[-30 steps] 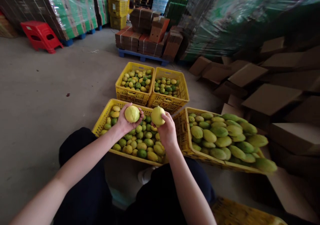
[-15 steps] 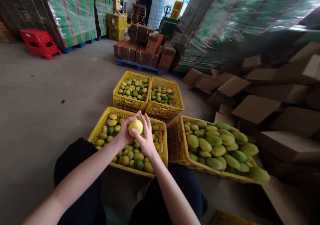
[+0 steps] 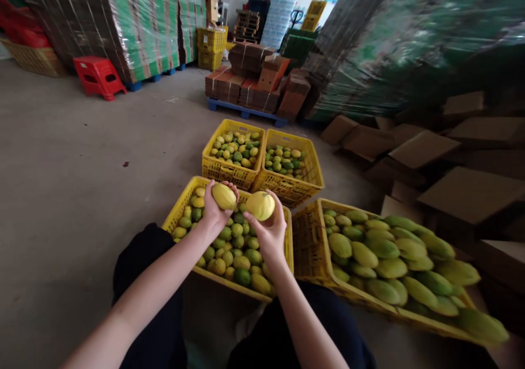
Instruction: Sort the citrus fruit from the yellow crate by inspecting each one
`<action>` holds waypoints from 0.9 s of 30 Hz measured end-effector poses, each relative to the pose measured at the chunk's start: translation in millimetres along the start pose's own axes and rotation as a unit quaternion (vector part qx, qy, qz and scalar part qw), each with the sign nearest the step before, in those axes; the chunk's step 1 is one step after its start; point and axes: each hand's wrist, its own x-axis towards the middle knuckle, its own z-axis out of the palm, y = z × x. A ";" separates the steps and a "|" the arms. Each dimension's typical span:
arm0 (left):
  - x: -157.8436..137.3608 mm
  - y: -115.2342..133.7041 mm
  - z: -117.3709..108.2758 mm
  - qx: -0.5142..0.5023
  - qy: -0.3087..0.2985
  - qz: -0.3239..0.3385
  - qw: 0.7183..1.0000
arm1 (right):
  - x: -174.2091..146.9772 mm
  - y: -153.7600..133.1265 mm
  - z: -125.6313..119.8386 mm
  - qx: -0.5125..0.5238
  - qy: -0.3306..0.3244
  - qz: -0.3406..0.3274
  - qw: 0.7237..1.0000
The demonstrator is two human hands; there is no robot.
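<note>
My left hand (image 3: 212, 211) cups a yellow lemon (image 3: 224, 197) in its palm, fingers curled behind it. To the right, my right hand (image 3: 274, 233) grips a second yellow lemon (image 3: 261, 205) between thumb and fingers, with a stem-end mark on top. The two lemons are a short gap apart. Both hands are above a yellow plastic crate (image 3: 180, 193) full of loose green and yellow fruit (image 3: 238, 242). My forearms hide part of that crate.
Two more yellow crates (image 3: 233, 171) of similar fruit stand just beyond. At right, another crate (image 3: 324, 249) is heaped with larger-looking elongated green-yellow fruit (image 3: 389, 265). Cardboard boxes (image 3: 424, 147) pile up behind it. A red stool (image 3: 98, 76) and wrapped pallet stacks stand farther back.
My hands were together around one visible lemon; now they have moved apart, showing a lemon in each. The view has turned slightly left, so the scene sits farther right.
</note>
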 end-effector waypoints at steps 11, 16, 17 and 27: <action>-6.8 5.8 3.0 0.330 -0.146 0.328 0.873 | 12.7 6.6 -7.8 -0.093 -0.095 -0.099 0.986; -6.5 4.9 -0.9 0.345 -0.150 0.291 0.880 | 7.0 3.0 -10.6 -0.127 -0.095 -0.129 0.979; -5.9 4.3 -0.8 0.337 -0.143 0.282 0.887 | 6.9 2.7 -10.5 -0.129 -0.095 -0.135 0.978; 2.0 4.3 7.0 0.126 -0.089 0.036 0.987 | 7.4 -0.2 2.0 0.044 -0.052 0.047 0.997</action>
